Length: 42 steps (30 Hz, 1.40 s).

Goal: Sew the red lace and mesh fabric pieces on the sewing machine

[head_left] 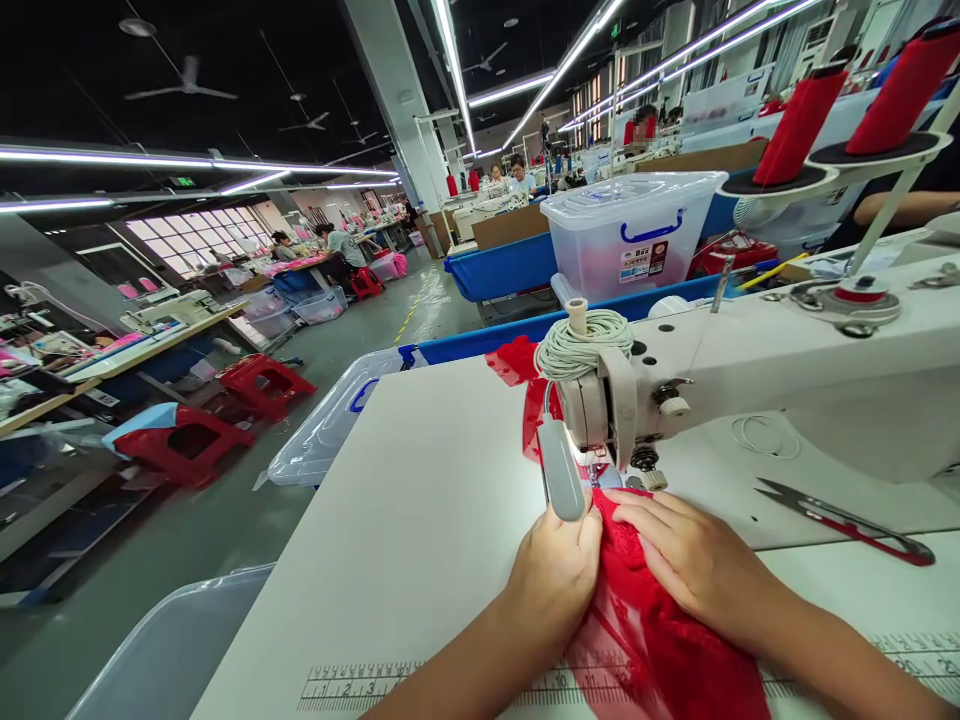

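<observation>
A white sewing machine (787,390) stands on the white table (420,520). Red lace fabric (652,630) runs under its presser foot and out behind the needle. My left hand (555,575) rests on the fabric's left edge, fingers curled and pressed down on it just in front of the foot. My right hand (697,560) lies flat on the fabric to the right, fingers together and pointing toward the needle. A grey lamp head (561,470) hangs beside the needle.
Thread snips (847,520) with red handles lie on the table to the right. Red thread cones (802,125) stand behind the machine. A clear lidded bin (630,230) sits beyond it. Clear bins (330,420) stand left of the table. Other people sit at benches in the distance.
</observation>
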Each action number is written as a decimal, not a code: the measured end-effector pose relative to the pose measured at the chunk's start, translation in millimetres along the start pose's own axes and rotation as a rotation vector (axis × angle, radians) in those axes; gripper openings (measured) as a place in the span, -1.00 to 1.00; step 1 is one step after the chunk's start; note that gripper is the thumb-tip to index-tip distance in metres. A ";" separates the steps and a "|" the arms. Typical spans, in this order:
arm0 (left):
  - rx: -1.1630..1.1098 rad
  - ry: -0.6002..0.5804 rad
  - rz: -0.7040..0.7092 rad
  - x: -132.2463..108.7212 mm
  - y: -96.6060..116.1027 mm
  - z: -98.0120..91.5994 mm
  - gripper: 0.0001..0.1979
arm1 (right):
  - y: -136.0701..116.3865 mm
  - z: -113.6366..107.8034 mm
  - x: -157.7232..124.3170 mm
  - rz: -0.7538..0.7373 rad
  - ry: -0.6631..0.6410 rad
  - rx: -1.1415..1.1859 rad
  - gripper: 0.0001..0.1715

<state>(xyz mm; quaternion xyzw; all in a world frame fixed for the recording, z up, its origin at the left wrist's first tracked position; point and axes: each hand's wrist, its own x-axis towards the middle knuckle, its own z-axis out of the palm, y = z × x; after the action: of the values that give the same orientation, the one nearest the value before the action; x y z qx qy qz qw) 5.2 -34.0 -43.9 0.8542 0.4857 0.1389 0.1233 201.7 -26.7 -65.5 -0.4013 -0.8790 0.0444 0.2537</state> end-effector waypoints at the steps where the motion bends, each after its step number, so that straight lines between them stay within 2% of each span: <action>1: 0.039 -0.005 0.017 0.0 -1.5 1.9 -0.63 | -0.1 0.1 0.0 0.007 0.001 0.003 -0.47; 3: 0.133 -0.001 0.062 0.1 -4.4 6.0 -0.63 | -0.3 -0.3 0.4 0.008 0.006 0.007 -0.46; 9: 0.318 0.144 0.177 -0.2 -11.5 13.4 -0.69 | -1.5 -5.4 3.8 0.009 -0.005 -0.007 -0.55; 20: 0.271 0.168 0.155 2.0 -13.4 11.1 -0.72 | 2.5 -2.3 5.4 0.032 -0.032 0.018 -0.57; 28: 0.399 0.284 0.268 5.6 -10.4 6.9 -0.72 | 2.7 4.5 5.7 0.100 -0.044 0.082 -0.56; 36: 0.472 0.285 0.307 5.0 -9.4 3.0 -0.68 | 2.1 -4.3 8.8 0.116 -0.127 0.097 -0.57; 42: 0.438 0.216 0.247 6.0 -7.3 -0.6 -0.67 | 3.9 -4.3 9.5 0.125 -0.136 0.091 -0.59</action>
<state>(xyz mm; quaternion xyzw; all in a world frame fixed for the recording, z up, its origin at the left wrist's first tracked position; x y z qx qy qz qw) 2.1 -25.1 -45.2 0.8935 0.4067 0.1347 -0.1348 201.2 -17.6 -59.0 -0.4395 -0.8645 0.1269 0.2083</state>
